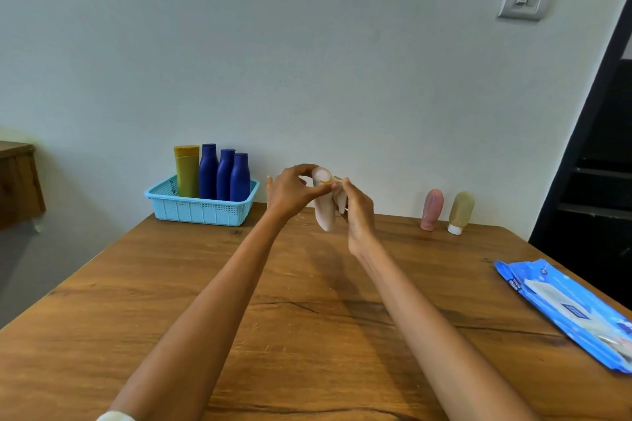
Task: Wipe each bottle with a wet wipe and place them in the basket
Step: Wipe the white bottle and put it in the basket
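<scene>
Just above the middle of the frame, both hands meet over the wooden table (307,335), holding a small bottle (323,178) mostly wrapped in a white wet wipe (325,212). The left hand (290,193) curls its fingers around the wrapped bottle near its top, where a round pale end shows. The right hand (357,212) pinches the wipe against the bottle from the other side, and the wipe's loose end hangs down between the two hands.

At middle left, a light blue basket (201,210) sits on the table's far edge, holding a yellow bottle (187,171) and three dark blue bottles (224,174), all upright. Right of the hands, a pink bottle (432,209) and a beige bottle (460,212) stand cap-down by the wall, close together. A blue wipes pack (567,311) lies flat at lower right.
</scene>
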